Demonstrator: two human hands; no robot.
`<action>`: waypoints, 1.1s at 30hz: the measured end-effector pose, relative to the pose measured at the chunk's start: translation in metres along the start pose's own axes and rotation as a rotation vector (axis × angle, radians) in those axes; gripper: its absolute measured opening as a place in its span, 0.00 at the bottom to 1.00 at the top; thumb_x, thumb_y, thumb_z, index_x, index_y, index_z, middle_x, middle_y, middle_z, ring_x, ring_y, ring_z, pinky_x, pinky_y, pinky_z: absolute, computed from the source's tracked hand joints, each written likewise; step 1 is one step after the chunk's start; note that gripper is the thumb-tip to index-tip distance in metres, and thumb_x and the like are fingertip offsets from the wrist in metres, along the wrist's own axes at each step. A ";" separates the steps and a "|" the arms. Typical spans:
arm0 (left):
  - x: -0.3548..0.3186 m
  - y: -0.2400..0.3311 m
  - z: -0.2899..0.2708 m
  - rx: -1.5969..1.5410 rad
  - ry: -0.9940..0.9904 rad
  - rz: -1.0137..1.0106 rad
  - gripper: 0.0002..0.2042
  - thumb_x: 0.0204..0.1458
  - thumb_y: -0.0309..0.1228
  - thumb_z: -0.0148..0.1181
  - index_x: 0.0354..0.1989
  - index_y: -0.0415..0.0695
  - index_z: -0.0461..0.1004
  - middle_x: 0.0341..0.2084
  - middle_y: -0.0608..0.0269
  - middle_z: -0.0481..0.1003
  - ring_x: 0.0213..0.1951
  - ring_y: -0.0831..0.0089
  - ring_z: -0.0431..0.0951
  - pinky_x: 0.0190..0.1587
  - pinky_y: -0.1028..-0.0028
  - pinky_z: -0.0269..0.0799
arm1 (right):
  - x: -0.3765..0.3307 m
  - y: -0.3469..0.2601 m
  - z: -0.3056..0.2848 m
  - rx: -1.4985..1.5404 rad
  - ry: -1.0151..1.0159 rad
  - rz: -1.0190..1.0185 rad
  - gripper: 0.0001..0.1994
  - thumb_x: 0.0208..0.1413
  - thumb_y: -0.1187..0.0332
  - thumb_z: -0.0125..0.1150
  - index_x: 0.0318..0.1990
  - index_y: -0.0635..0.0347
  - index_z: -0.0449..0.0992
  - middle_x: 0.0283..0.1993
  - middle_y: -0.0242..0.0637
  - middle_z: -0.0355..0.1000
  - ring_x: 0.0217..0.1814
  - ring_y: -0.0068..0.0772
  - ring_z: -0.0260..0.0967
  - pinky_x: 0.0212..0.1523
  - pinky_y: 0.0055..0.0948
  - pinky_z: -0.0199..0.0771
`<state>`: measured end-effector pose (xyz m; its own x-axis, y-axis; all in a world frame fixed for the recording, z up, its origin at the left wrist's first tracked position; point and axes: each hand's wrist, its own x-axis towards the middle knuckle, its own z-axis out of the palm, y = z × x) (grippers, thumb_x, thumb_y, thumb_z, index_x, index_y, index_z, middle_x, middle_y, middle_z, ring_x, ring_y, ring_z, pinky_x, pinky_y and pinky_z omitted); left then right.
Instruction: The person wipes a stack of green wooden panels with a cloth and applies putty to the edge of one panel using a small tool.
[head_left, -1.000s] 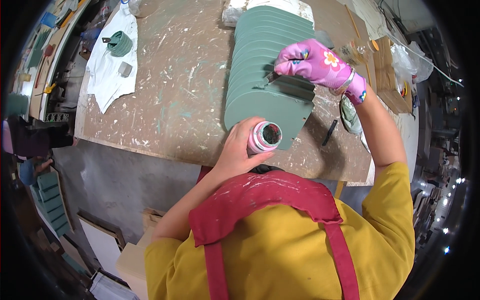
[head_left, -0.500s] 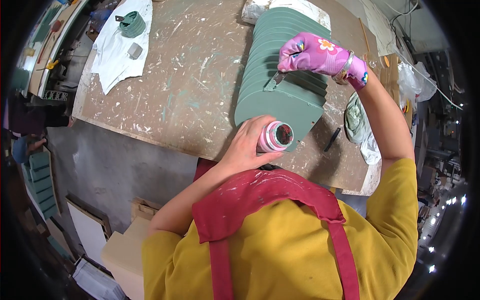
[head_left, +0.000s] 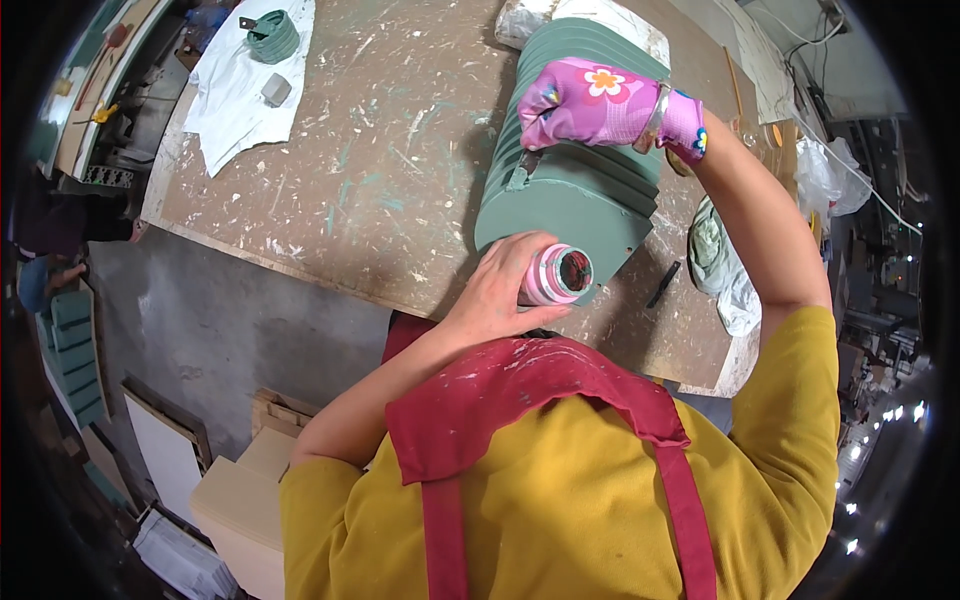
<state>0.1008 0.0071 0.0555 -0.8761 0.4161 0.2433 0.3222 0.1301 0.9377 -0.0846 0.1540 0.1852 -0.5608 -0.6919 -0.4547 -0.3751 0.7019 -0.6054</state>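
Note:
A long green ribbed piece (head_left: 540,208) lies on the worktable, with a flat rounded end toward me. My left hand (head_left: 497,290), bare, is wrapped round a pink and white open-mouthed bottle (head_left: 541,278) beside that end. Dark red and green stains show inside its mouth. In a pink flowered glove, my right hand (head_left: 590,105) is closed on a small paintbrush (head_left: 519,178). Its green-coated tip touches the piece near the rim of the flat end, on the left side. The brush's handle is hidden in my fist.
The paint-spattered worktable (head_left: 380,130) carries a white cloth (head_left: 240,120) at far left, with a green-coated tub (head_left: 273,38) and a grey block (head_left: 276,90). At right lie a stained rag (head_left: 708,250) and a thin black tool (head_left: 663,284). Cardboard boxes (head_left: 240,500) stand on the floor at left.
My right hand has moved left with the paintbrush, whose tip has shifted along the piece toward its left side. My left hand still holds the bottle in nearly the same place.

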 end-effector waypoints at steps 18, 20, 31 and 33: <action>0.000 0.001 0.001 0.004 -0.001 -0.011 0.34 0.38 0.33 0.72 0.56 0.44 0.61 0.51 0.53 0.67 0.54 0.53 0.67 0.57 0.60 0.61 | -0.012 -0.013 0.026 -0.047 0.142 0.010 0.10 0.50 0.64 0.59 0.32 0.62 0.78 0.25 0.43 0.73 0.28 0.35 0.71 0.34 0.33 0.69; 0.000 -0.001 0.000 -0.001 -0.004 -0.016 0.34 0.38 0.33 0.72 0.56 0.44 0.61 0.51 0.53 0.67 0.54 0.53 0.67 0.57 0.61 0.61 | -0.032 -0.002 0.030 -0.063 0.282 0.043 0.17 0.54 0.56 0.58 0.35 0.64 0.77 0.24 0.39 0.72 0.24 0.31 0.70 0.28 0.32 0.72; -0.001 -0.002 -0.004 0.011 -0.074 0.008 0.36 0.38 0.34 0.72 0.57 0.43 0.60 0.53 0.50 0.65 0.57 0.52 0.65 0.59 0.60 0.59 | -0.075 -0.030 0.097 0.193 0.569 0.191 0.12 0.57 0.59 0.55 0.36 0.58 0.76 0.25 0.46 0.72 0.28 0.50 0.71 0.30 0.36 0.70; -0.001 -0.002 -0.003 0.013 -0.098 0.005 0.36 0.38 0.34 0.72 0.57 0.42 0.60 0.53 0.50 0.65 0.57 0.52 0.64 0.59 0.60 0.59 | -0.069 -0.026 0.104 0.103 0.574 0.166 0.12 0.57 0.58 0.54 0.36 0.56 0.76 0.27 0.46 0.73 0.31 0.51 0.72 0.32 0.38 0.70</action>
<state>0.0997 0.0036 0.0543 -0.8357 0.5023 0.2218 0.3313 0.1390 0.9333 0.0409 0.1663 0.1641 -0.9250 -0.3528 -0.1411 -0.1910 0.7529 -0.6298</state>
